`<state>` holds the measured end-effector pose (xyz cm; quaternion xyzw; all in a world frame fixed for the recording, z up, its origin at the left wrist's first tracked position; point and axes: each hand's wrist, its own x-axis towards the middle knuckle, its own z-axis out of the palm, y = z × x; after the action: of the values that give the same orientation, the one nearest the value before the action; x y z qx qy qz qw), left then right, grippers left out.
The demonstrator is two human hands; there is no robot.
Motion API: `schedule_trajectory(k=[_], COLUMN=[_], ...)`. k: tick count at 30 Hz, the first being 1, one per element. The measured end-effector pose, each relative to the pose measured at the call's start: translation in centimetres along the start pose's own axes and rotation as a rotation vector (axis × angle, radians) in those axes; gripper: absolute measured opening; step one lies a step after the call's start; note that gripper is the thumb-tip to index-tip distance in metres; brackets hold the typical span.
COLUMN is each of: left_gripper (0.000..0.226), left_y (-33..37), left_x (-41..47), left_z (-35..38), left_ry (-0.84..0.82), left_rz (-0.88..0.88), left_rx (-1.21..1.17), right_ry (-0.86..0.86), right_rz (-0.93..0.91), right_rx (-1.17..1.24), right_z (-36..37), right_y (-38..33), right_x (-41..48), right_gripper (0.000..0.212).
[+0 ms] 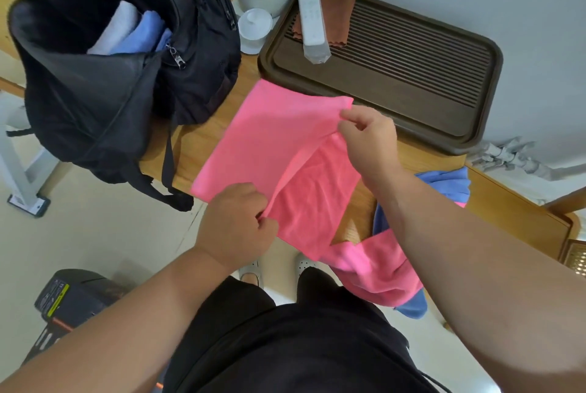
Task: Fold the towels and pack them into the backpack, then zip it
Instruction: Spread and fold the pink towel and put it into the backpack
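Nearest to me, left hand (pixel 236 227) and right hand (pixel 369 138) each pinch an edge of the pink towel (pixel 272 132), half folded at centre, while folded towels (pixel 133 32) sit in the open backpack (pixel 95 100) at upper left and loose towels (pixel 374 269) wait at lower right, so I judge it roughly halfway.

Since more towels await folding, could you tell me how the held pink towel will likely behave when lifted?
Probably floppy: the pink towel drapes and creases between the left hand and right hand. Likely light, since mere pinches hold it up.
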<state>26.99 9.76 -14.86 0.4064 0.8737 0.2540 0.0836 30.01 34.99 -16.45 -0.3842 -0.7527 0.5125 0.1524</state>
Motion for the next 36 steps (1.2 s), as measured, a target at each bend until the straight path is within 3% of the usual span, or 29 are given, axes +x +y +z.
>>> schedule_trajectory(k=[3, 6, 10, 13, 15, 17, 20, 24, 28, 30, 31, 33, 36], left_gripper=[0.025, 0.019, 0.012, 0.009, 0.022, 0.03, 0.024, 0.027, 0.025, 0.017, 0.024, 0.029, 0.023], left_y=[1.0, 1.9, 2.8, 2.8, 2.8, 2.9, 3.4, 4.0, 5.7, 6.2, 6.3, 6.2, 5.4], left_x=[-1.0, -1.4, -1.1, -0.8, -0.5, -0.7, -1.1, -1.5, -1.2, -0.9, -0.8, -0.3, 0.7], left_z=[3.2, 6.9, 8.9, 8.6, 7.7, 6.6, 5.4, 6.8, 8.7, 8.9, 8.8, 8.6, 7.8], left_ry=[-0.17, -0.385, -0.623, -0.589, -0.548, -0.421, -0.263, -0.366, -0.678, -0.765, -0.801, -0.814, -0.689], left_rz=[0.033, 0.053, -0.088, -0.129, -0.116, -0.047, 0.062, 0.116, 0.068, 0.071, 0.066, 0.03, -0.012], left_rx=[0.025, 0.166, 0.361, 0.326, 0.248, 0.162, 0.071, 0.081, 0.221, 0.314, 0.343, 0.315, 0.211], right_ry=[-0.024, -0.165, -0.283, -0.272, -0.184, -0.074, -0.001, 0.004, -0.072, -0.202, -0.27, -0.321, -0.252], right_rz=[0.164, 0.368, 0.45, 0.393, 0.337, 0.261, 0.143, 0.154, 0.276, 0.309, 0.302, 0.248, 0.168], right_rx=[-0.011, 0.015, -0.043, -0.041, 0.009, 0.054, 0.024, -0.15, -0.27, -0.364, -0.455, -0.629, -0.725], right_z=[-1.5, -2.0, -2.1, -2.0, -2.0, -2.5, -3.4, -4.0, -4.8, -4.5, -4.3, -3.8, -3.3], right_y=[2.6, 4.9, 6.4, 5.5, 4.7, 3.8, 3.5, 4.8, 5.9, 6.3, 6.3, 6.3, 4.9], right_x=[0.2, 0.5, 0.6, 0.5, 0.7, 0.8, 0.7, 0.3, -0.5, -0.7, -0.7, -0.8, -2.1], right_gripper=[0.028, 0.022, 0.061, 0.058, 0.047, 0.03, 0.021, 0.041, 0.021, 0.022, 0.028, 0.047, 0.065])
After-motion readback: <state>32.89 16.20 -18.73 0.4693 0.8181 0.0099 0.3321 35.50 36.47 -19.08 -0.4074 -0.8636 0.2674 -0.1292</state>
